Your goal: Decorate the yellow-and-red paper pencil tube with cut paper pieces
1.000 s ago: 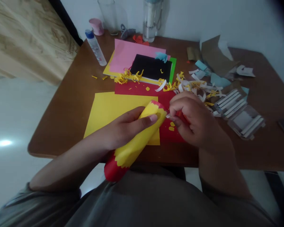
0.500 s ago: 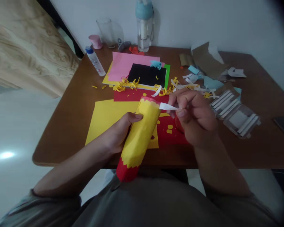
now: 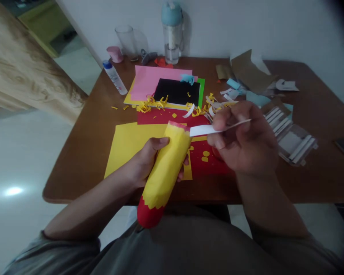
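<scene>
My left hand (image 3: 145,162) is wrapped round a rolled paper tube (image 3: 166,168), yellow with a zigzag lower edge over red, held tilted above the table's near edge. My right hand (image 3: 243,143) pinches a thin white strip (image 3: 212,129) that runs from the tube's top rim out to the right between its fingers. Under the hands lie a yellow sheet (image 3: 129,145) and a red sheet (image 3: 206,162) dotted with small yellow cut-outs.
On the brown table (image 3: 86,126) lie a stack of pink, black and green paper (image 3: 160,80), curled yellow and white scraps (image 3: 157,104), a glue bottle (image 3: 114,77), a glass (image 3: 126,37), a water bottle (image 3: 172,32), a clear plastic case (image 3: 292,137) and brown card pieces (image 3: 248,70).
My right hand has pulled the white strip out from the tube's top and drawn it up and to the right. The left hand has shifted its hold lower on the tube, which stands steeper.
</scene>
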{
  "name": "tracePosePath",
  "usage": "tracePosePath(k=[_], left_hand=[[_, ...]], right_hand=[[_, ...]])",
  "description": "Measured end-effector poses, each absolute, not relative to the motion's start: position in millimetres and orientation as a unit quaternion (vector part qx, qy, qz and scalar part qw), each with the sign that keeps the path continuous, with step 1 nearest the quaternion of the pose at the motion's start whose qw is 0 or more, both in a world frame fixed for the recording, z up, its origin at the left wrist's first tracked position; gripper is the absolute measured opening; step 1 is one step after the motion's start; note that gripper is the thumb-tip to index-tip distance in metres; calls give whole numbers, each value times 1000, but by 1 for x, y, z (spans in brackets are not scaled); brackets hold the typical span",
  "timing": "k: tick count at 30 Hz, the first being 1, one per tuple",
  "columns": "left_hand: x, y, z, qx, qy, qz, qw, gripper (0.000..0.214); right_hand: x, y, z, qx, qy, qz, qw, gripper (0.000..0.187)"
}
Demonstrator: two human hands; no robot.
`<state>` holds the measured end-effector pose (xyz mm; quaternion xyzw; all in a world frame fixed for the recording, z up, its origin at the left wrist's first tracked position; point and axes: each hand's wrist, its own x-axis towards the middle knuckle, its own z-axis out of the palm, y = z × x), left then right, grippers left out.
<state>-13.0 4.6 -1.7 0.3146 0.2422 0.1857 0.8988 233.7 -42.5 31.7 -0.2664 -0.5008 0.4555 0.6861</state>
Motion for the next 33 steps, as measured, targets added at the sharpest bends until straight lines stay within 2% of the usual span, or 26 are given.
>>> tracePosePath(k=[4, 8, 18, 24, 28, 33], left_hand=[[-16, 3, -1, 359, 203, 197, 890, 68], [-15, 1, 3, 319, 188, 189, 910, 58], [-9, 6, 4, 302, 222, 185, 908, 70], [-2, -1, 8, 357, 363, 261, 820, 75], [-1, -4, 6, 398, 360, 274, 798, 82], [-1, -5, 1, 381, 365, 305, 793, 62]], right_hand=[[238, -42, 34, -244, -468, 476, 704, 26], [242, -45, 39, -260, -449, 480, 707, 30], [241, -41, 35, -264, -455, 445, 725, 32], [228, -56, 40, -307, -493, 345, 737, 24], [219, -63, 39, -315, -528, 322, 720, 23], [226, -68, 44, -331, -496, 321, 736, 32]])
